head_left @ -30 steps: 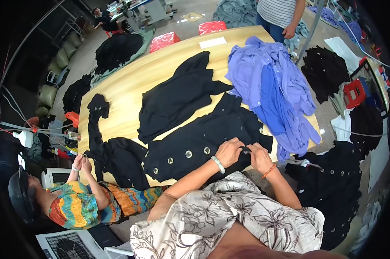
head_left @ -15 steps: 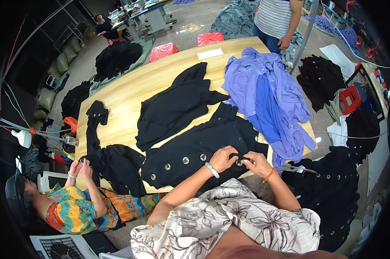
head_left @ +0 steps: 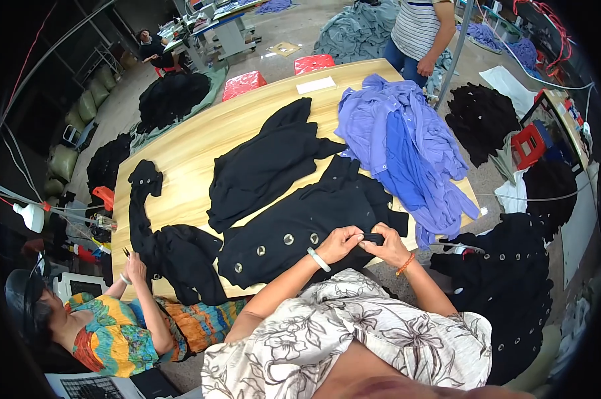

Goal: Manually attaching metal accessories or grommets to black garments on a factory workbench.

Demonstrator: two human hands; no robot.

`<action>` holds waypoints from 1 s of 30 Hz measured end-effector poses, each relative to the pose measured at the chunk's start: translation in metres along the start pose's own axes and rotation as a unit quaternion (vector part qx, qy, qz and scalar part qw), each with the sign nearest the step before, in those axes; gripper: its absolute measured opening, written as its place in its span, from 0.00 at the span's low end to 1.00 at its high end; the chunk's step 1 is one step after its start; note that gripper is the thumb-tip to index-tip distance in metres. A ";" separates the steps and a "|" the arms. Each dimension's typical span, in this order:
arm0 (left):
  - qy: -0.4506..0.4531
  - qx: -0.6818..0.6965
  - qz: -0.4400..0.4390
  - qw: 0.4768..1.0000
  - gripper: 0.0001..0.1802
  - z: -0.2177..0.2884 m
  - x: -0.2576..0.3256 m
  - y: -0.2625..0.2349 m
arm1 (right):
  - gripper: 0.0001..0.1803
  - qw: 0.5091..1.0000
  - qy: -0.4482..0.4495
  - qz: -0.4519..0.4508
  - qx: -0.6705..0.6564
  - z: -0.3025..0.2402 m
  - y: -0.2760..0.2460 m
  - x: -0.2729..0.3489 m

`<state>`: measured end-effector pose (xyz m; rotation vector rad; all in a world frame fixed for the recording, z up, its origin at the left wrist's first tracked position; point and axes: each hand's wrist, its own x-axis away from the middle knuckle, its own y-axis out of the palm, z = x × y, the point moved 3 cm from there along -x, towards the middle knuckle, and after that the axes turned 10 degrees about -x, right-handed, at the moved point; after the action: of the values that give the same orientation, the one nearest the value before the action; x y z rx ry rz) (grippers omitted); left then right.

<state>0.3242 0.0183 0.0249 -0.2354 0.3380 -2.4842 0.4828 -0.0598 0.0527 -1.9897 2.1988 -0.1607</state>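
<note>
A black garment with a row of large round metal eyelets along its near edge lies on the table in front of me. My left hand pinches that garment's near right edge between thumb and fingers. Close beside it, my right hand grips the same edge, with a fold of black cloth showing above the thumb. The two thumbs nearly meet, and the fingers cover whatever part of the edge lies between them. Beyond this garment lies a second black garment, flat and untouched.
A heap of purple garments covers the right end of the wooden table. On my left, a seated co-worker holds small dark snips near another black garment. Black garments with eyelets hang at my right. A person stands beyond.
My fingers have closed over the cloth edge, and the eyelet that showed between my hands is now covered. The co-worker's hands have parted and moved lower, with snips now showing. The view has shifted slightly.
</note>
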 end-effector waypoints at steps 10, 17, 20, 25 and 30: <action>0.103 -0.507 0.195 0.833 0.39 0.061 0.106 -0.048 | 0.10 0.991 -0.090 0.081 -0.048 -0.072 -0.005 0.017; -0.063 -0.519 0.248 0.816 0.38 -0.038 0.182 -0.126 | 0.11 0.967 -0.093 0.195 -0.132 -0.111 -0.031 0.016; -0.062 -0.524 0.283 0.801 0.37 -0.038 0.198 -0.140 | 0.09 0.955 -0.054 0.228 -0.182 -0.093 -0.031 0.007; 0.015 -0.414 0.350 0.840 0.33 -0.018 0.191 -0.156 | 0.12 0.930 -0.017 0.334 -0.153 -0.017 -0.040 0.009; 0.098 -0.272 0.411 0.865 0.30 0.040 0.190 -0.168 | 0.29 0.972 -0.010 0.221 0.073 -0.053 0.021 0.037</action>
<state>0.0893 0.0281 0.1292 -0.0366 0.9980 -1.5212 0.4484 -0.0963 0.0988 -1.3780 2.4690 -0.2312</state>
